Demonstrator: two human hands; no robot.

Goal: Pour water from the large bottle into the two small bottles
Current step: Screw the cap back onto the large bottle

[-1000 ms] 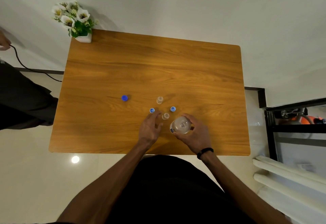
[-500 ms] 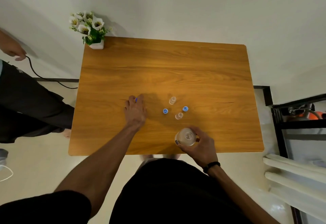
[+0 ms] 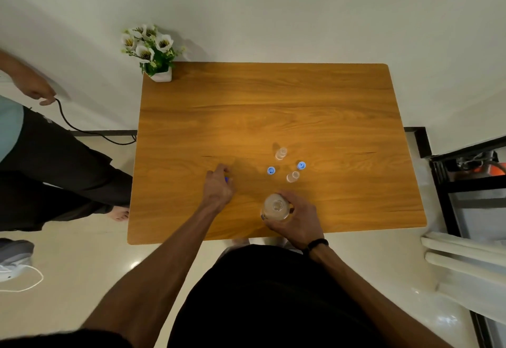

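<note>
1. The wooden counter (image 3: 273, 106) carries everything; the large bottle (image 3: 276, 207) stands upright near its front edge, uncapped, its water level not readable from above.
2. The right hand (image 3: 297, 219) wraps the large bottle.
3. The left hand (image 3: 219, 186), left of the large bottle, curls over a blue cap (image 3: 226, 179), perhaps pinching it.
4. Beyond the large bottle stand two small bottles, one nearer (image 3: 293, 176), one farther (image 3: 281, 153), both open, contents unclear.
5. Two small blue caps (image 3: 271, 170) (image 3: 301, 166) lie beside them.

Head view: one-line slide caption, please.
Right hand grips the large bottle; left hand covers a blue cap beside two open small bottles.
</note>
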